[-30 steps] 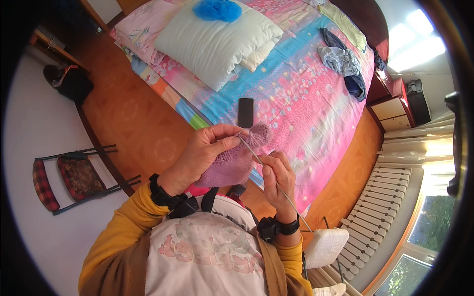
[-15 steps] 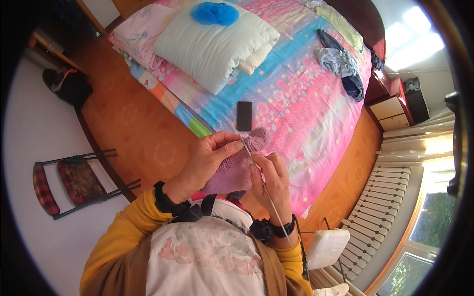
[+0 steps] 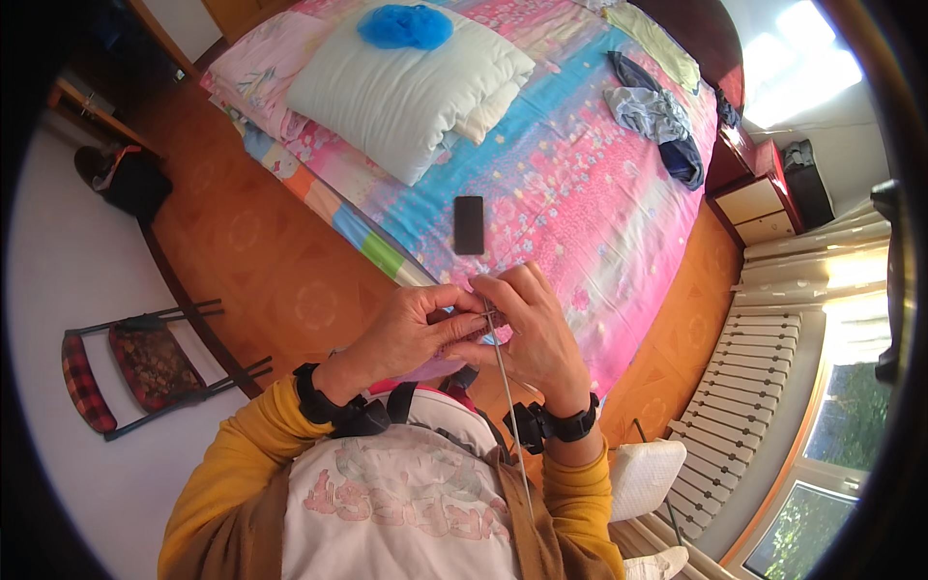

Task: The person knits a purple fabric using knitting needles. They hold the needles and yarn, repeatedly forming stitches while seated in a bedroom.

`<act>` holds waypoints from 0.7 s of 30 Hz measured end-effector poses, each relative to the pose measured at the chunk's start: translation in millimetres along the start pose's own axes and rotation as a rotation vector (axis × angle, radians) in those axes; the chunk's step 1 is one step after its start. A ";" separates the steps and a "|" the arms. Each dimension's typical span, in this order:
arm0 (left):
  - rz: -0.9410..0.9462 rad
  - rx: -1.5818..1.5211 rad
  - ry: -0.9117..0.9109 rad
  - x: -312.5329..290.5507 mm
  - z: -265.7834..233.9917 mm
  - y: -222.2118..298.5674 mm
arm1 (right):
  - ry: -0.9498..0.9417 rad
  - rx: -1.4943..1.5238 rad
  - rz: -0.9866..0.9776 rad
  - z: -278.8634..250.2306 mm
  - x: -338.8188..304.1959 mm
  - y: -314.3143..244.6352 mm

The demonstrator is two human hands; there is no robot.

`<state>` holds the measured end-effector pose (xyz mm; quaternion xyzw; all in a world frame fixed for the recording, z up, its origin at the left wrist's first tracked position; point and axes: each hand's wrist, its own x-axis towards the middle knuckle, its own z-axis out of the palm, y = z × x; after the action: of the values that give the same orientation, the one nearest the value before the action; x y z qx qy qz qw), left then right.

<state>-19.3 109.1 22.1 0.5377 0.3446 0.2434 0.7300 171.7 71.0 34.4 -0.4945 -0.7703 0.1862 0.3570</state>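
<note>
In front of my chest, my left hand (image 3: pixel 411 327) is closed, thumb and fingertips pinching the mauve knitting at the needle tips. Close against it, my right hand (image 3: pixel 537 333) has its fingers bent over the same spot. A long thin knitting needle (image 3: pixel 507 387) passes under the right hand's fingers and slants down across my apron. Most of the mauve knitting (image 3: pixel 432 369) is hidden behind my hands; a patch shows below the left wrist. Where the tips cross, the stitches are too small to make out.
Ahead is a bed with a bright patterned sheet (image 3: pixel 570 222). On it lie a black phone (image 3: pixel 469 225), a folded pale quilt (image 3: pixel 387 106) with blue netting (image 3: pixel 406 27), and clothes (image 3: pixel 652 114). A folding chair (image 3: pixel 155 358) stands left, a white stool (image 3: pixel 646 480) and radiator (image 3: pixel 735 416) right.
My right hand has risen and turned over, its fingers now reaching to the needle tips. The knitting has dropped behind my hands. The needle's lower end has swung toward my apron.
</note>
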 end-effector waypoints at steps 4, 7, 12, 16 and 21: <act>0.096 0.036 0.078 2.7 -2.2 -3.3 | 0.174 0.057 0.051 6.4 -10.9 -4.2; 0.145 0.022 0.137 6.0 -4.0 -4.1 | 0.257 -0.017 0.119 6.3 -19.1 -7.9; 0.169 -0.087 0.225 9.6 0.0 -2.8 | 0.292 -0.033 0.144 14.9 -25.0 -12.2; 0.305 -0.146 0.367 16.2 11.5 -4.8 | 0.390 -0.091 0.117 34.3 -22.4 -10.6; 0.402 -0.126 0.457 25.9 17.6 -8.9 | 0.487 -0.123 0.134 58.5 -17.2 -10.3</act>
<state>10.8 114.3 10.6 0.4801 0.3706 0.5183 0.6030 126.7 54.9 -4.8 -0.5953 -0.6371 0.0377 0.4881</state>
